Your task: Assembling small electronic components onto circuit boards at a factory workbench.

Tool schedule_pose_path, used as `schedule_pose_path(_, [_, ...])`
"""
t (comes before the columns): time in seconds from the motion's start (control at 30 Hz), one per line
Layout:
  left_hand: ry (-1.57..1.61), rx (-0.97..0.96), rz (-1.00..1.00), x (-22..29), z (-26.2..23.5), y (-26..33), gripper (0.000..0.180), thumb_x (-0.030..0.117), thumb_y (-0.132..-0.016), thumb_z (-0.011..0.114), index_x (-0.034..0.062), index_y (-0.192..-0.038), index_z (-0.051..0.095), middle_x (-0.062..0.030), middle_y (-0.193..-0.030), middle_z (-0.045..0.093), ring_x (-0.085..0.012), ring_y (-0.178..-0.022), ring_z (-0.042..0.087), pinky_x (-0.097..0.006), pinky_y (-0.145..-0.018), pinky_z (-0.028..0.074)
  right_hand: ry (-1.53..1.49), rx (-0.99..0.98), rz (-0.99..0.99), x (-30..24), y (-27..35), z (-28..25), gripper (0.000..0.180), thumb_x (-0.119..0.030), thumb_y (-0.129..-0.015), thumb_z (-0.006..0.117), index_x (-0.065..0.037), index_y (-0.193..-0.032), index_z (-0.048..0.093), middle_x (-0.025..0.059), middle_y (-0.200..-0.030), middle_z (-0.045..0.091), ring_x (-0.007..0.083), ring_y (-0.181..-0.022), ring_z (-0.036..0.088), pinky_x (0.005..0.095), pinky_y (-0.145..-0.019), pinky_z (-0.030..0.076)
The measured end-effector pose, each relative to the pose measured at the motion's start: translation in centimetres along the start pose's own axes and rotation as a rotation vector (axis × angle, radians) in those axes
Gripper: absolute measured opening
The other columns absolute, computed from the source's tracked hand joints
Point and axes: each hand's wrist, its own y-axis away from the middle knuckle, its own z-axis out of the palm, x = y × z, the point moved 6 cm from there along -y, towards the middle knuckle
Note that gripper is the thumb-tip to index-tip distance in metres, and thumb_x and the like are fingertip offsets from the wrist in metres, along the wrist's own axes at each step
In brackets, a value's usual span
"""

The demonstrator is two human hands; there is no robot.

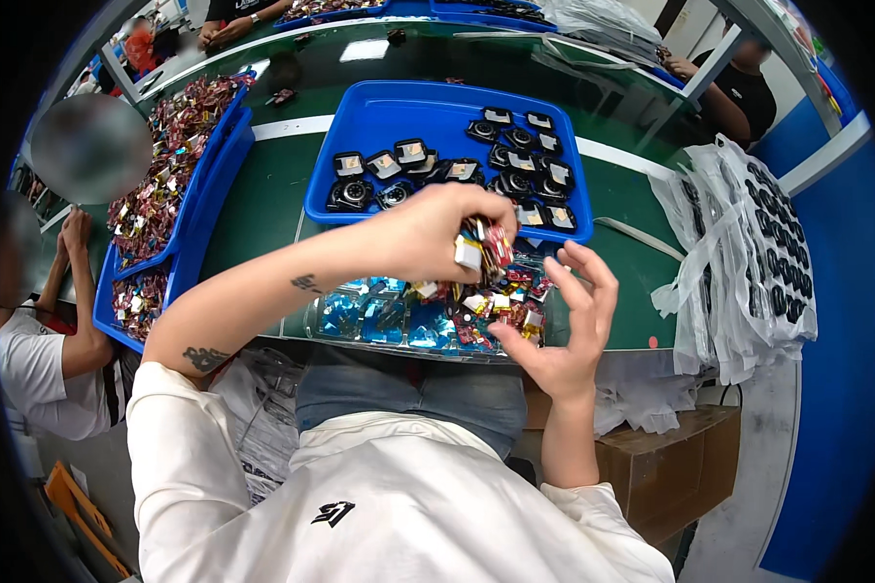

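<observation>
Clutching small parts (497,251), the left hand (437,228) partly hides them with curled fingers (496,206); the right hand (566,355) is spread wide.

The table (277,180) looks smooth and glossy, the blue tray (399,112) smooth, shiny plastic. Small red parts (497,243) gleam in places. The shirt (408,496) is matt cloth, the box (676,466) brown cardboard.

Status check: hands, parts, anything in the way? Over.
Left hand gripping small red-and-white parts above clear tray. Right hand open beside them. Left forearm hides part of blue tray.
</observation>
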Motion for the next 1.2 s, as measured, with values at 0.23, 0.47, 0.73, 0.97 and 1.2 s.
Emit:
schedule_pose_path(0.23, [-0.244,-0.039,0.010,0.2,2.9,0.8,0.045,0.005,-0.070,0.072,0.0038,-0.113,0.057,-0.0166,-0.098,0.054,-0.0324,-0.087,0.057,-0.040,-0.074,0.049,0.085,-0.244,0.007,-2.0,0.5,3.0,0.077,-0.028,-0.058,0.085,-0.015,-0.126,0.052,0.0146,-0.138,0.037,0.0352,-0.123,0.039,0.0462,-0.098,0.037])
schedule_pose_path(0.47, [-0.206,-0.089,-0.148,0.9,0.5,3.3,0.056,0.012,-0.071,0.073,0.0074,-0.124,0.056,-0.0189,-0.108,0.054,-0.0321,-0.094,0.059,-0.039,-0.080,0.050,0.167,-0.227,-0.003,-2.4,0.0,4.5,0.057,-0.021,-0.067,0.079,-0.009,-0.118,0.057,0.0144,-0.135,0.042,0.0357,-0.125,0.040,0.0503,-0.102,0.033])
schedule_pose_path(0.73, [-0.323,-0.047,-0.251,1.1,-2.0,7.3,0.045,0.016,-0.080,0.069,0.0170,-0.124,0.060,-0.0204,-0.129,0.049,-0.0347,-0.106,0.060,-0.041,-0.088,0.050,0.351,-0.400,0.102,-2.3,-0.6,6.2,0.054,-0.041,-0.075,0.073,-0.009,-0.116,0.059,0.0141,-0.131,0.045,0.0340,-0.125,0.039,0.0591,-0.101,0.026])
schedule_pose_path(0.97, [-0.523,0.167,-0.237,1.0,-4.6,9.8,0.035,0.012,-0.082,0.066,0.0148,-0.117,0.065,-0.0187,-0.127,0.055,-0.0321,-0.091,0.066,-0.039,-0.077,0.055,0.436,-0.463,0.190,-2.8,-0.8,6.4,0.058,-0.049,-0.075,0.069,-0.021,-0.125,0.058,0.0129,-0.128,0.047,0.0322,-0.118,0.043,0.0553,-0.101,0.026])
schedule_pose_path(1.2, [-0.667,0.568,-0.301,-1.2,-16.8,11.8,0.020,0.012,-0.077,0.070,0.0009,-0.094,0.070,-0.0135,-0.085,0.070,-0.0212,-0.073,0.067,-0.031,-0.067,0.053,0.289,-0.311,0.165,-1.6,-0.3,5.6,0.051,-0.041,-0.072,0.075,-0.018,-0.115,0.065,0.0152,-0.128,0.047,0.0343,-0.117,0.044,0.0515,-0.102,0.028])
